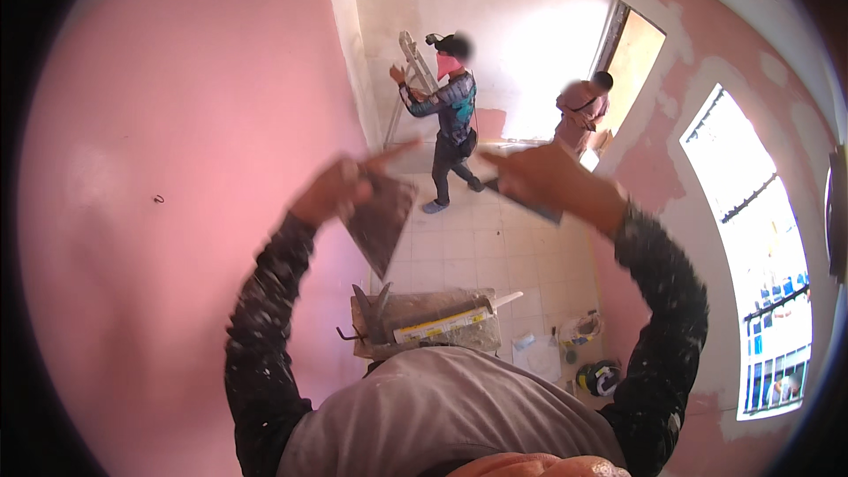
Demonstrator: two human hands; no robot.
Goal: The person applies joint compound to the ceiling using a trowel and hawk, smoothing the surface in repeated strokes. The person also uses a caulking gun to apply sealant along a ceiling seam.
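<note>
Mid-frame, the person's left hand grips a scraper

Right hand clasps a dark blade; lower centre, a tube.

Between a wall at left and a window at right, the left hand is holding one blade, the right hand another blade. A sealant tube is lying on the bench; farther back, a ladder is standing left of a co-worker.
</note>
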